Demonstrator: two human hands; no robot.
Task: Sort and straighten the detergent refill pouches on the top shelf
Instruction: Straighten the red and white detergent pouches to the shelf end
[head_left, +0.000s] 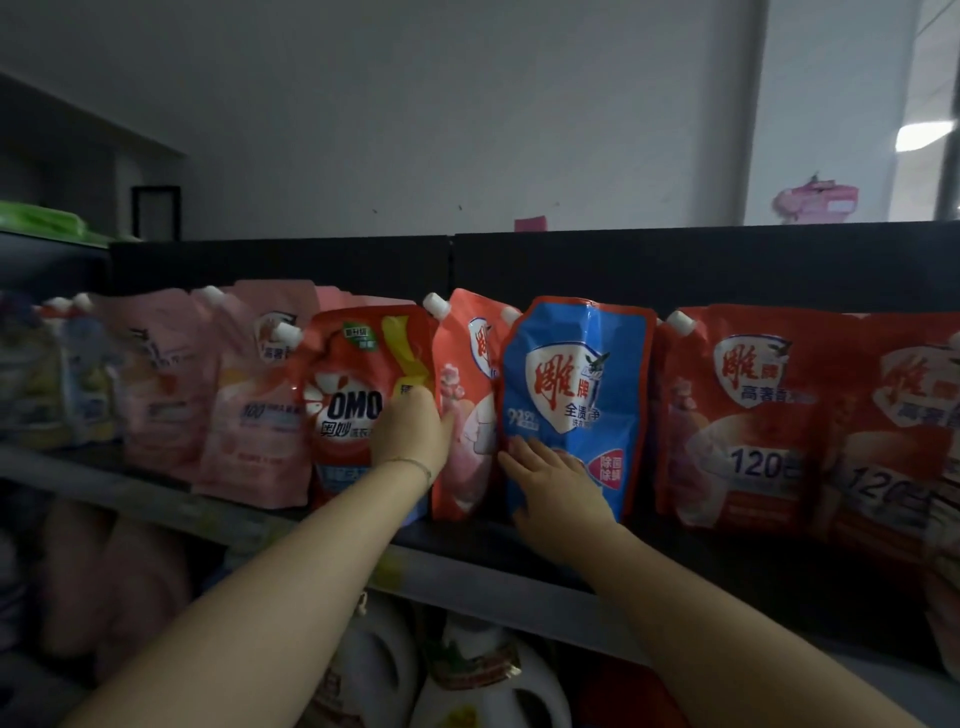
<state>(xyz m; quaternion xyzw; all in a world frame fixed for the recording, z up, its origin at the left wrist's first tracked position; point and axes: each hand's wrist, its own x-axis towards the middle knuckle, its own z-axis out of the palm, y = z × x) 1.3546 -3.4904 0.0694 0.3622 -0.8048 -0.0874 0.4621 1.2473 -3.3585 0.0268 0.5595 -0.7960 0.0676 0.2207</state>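
with your left hand curled on the omo pouch edge and your right hand flat and open against the blue pouch, the salmon pouch wedged between them on the top shelf could topple forward if you pull either neighbour away.

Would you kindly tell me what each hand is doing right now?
Left hand: curled round the right edge of the OMO pouch, apparently holding it.
Right hand: open, fingers flat on the blue pouch.
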